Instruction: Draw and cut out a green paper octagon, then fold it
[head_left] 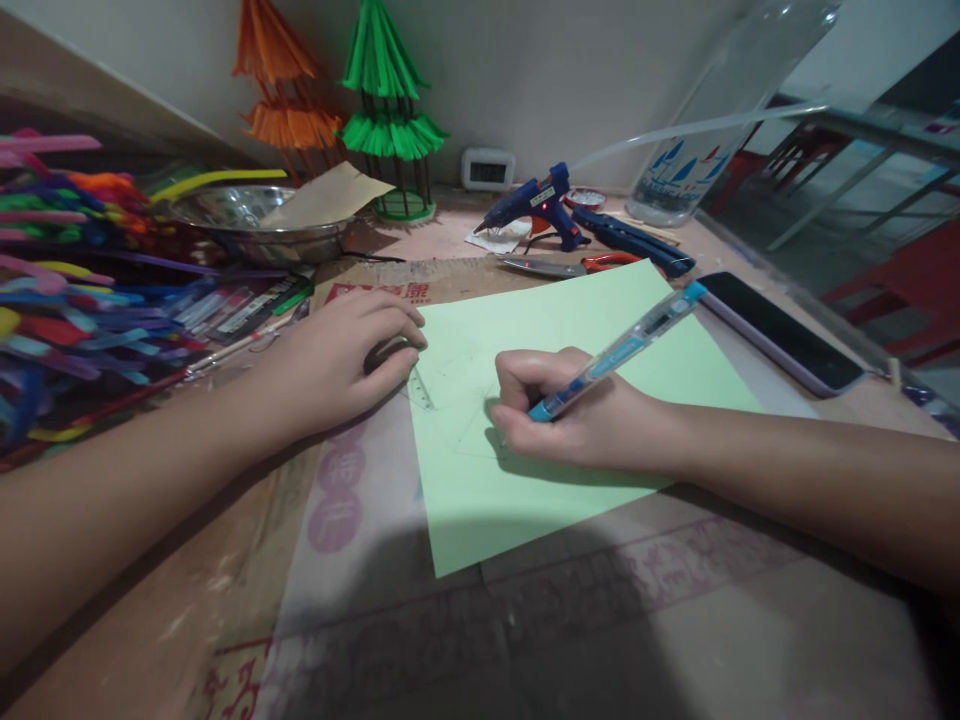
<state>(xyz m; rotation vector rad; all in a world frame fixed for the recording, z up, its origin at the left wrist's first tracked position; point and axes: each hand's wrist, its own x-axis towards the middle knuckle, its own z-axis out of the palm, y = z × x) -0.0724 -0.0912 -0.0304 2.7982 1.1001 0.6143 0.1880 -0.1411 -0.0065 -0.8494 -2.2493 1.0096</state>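
My right hand (577, 408) is closed around a clear-barrelled blue pen (622, 350). Its tip is hidden behind the fingers, over a light green sheet of paper (517, 520). Faint thin lines, part of them like a triangle, show on the sheet beside that hand. At the paper's left edge rests my left hand (367, 345), fingers curled and thumb close to the index fingertip. A clear ruler (422, 388) with scale marks sticks out from under these fingertips onto the paper; the rest of it is hidden.
Behind the paper lie pliers (547, 267), a blue glue gun (536, 208) and a blue cutter (634, 240). A phone (780, 330) is at the right. Pipe cleaners (67, 330) pile up left, near a metal bowl (300, 240). Orange (289, 125) and green (394, 135) tiered models stand behind.
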